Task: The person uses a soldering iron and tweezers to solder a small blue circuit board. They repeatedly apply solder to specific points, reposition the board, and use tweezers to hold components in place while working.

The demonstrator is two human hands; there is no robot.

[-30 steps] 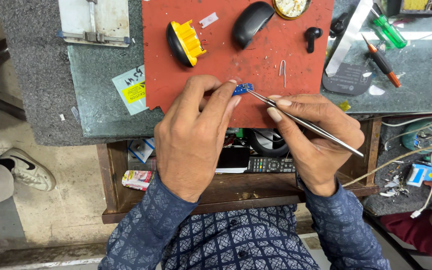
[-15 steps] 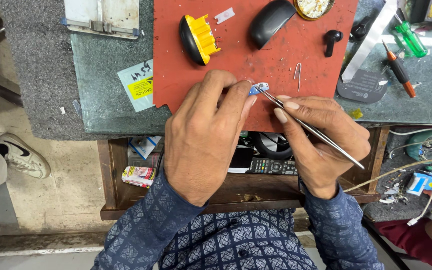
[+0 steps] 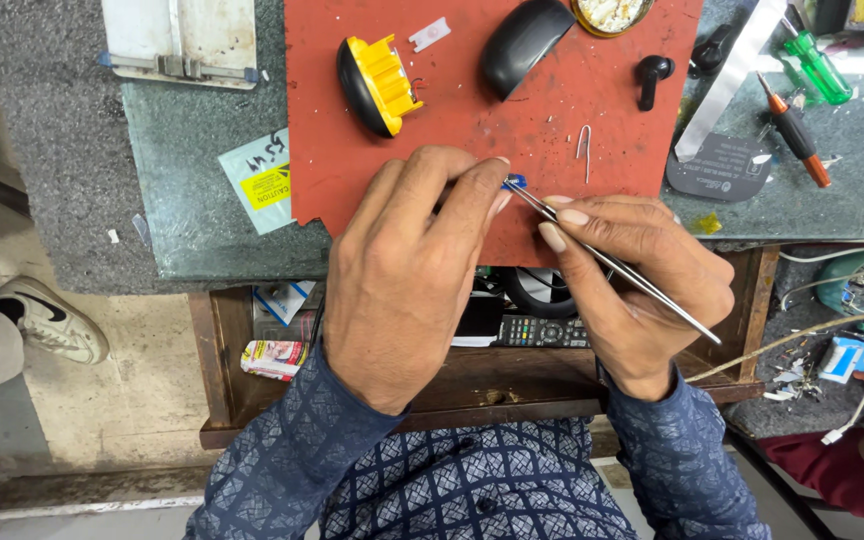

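I look down at my two hands over the red work mat (image 3: 552, 90), which lies on the grey-green stone bench top (image 3: 192, 210) so small bits do not roll away. My left hand (image 3: 407, 275) has its fingertips squeezed together on a tiny blue part (image 3: 517, 181), and it holds that part down near the front edge of the mat so it stays put. My right hand (image 3: 642, 285) grips a pair of thin metal tweezers (image 3: 607, 260) like a pen, fingers closed around them, with the sharp tips right at the blue part. The tips touch it or sit just beside it; I cannot tell which, as the part is so small. I think the tweezers are used here since fingers are too fat for it. Farther up the mat, well apart from my hands, sit a yellow and black round device (image 3: 380, 85), a black mouse shell (image 3: 525, 42), a black earbud (image 3: 652, 75), a small white plastic piece (image 3: 430, 34) and a bent wire clip (image 3: 584, 140), all spread out so each is easy to find. Off the mat on the right lie a green screwdriver (image 3: 812, 60) and an orange and black screwdriver (image 3: 794, 130), close enough for that hand to grab. Under the bench an open wooden drawer (image 3: 472, 375) holds a remote control (image 3: 542, 330).
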